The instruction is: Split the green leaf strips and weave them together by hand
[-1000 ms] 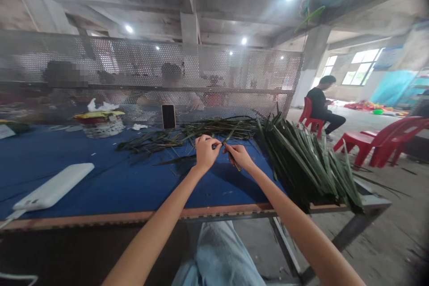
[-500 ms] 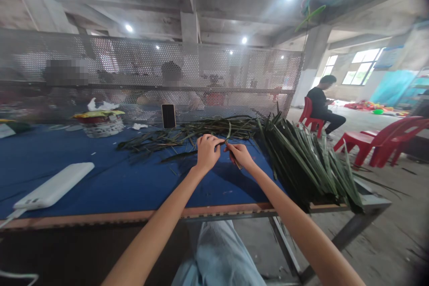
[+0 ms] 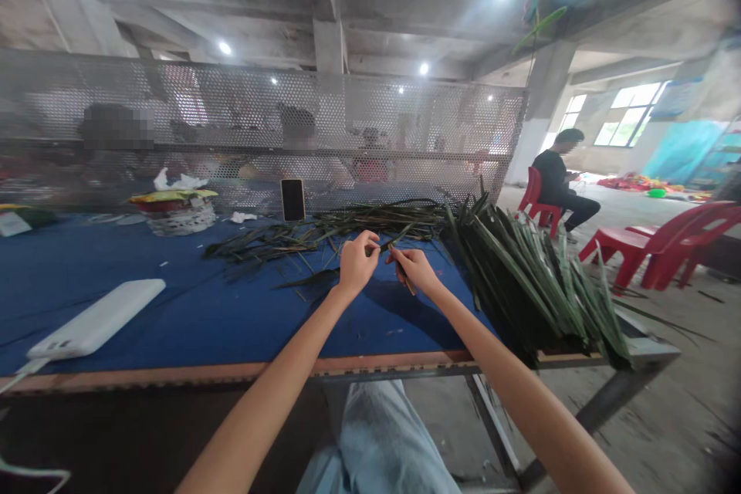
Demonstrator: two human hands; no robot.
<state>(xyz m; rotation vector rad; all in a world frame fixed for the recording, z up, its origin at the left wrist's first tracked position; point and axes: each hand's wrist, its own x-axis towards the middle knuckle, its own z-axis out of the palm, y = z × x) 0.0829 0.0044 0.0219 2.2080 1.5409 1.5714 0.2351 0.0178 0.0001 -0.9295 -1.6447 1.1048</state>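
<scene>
Over the blue table [image 3: 231, 324], my left hand [image 3: 357, 262] pinches a narrow green leaf strip [image 3: 399, 235] between thumb and fingers. Close beside it, my right hand [image 3: 414, 268] is closed around a short brownish piece whose end pokes out below the palm; its fingertips meet the same leaf strip. What the brownish piece is I cannot make out. Behind the hands lies a loose pile of thin leaf strips [image 3: 370, 220]. A thick stack of long green leaves [image 3: 521, 278] rests to the right, some hanging past the table's front edge.
At left are a white power bank [image 3: 98, 320] with a cable and a wrapped tub [image 3: 179, 212] with paper on top. A phone [image 3: 292, 201] leans on the perforated metal screen [image 3: 405, 139]. Red chairs [image 3: 654, 239] and a seated person [image 3: 559, 177] are at right.
The leaf strip between my hands, upright before, now slants to the right. My left fingers have shifted and curled slightly; my right hand stays nearly in place.
</scene>
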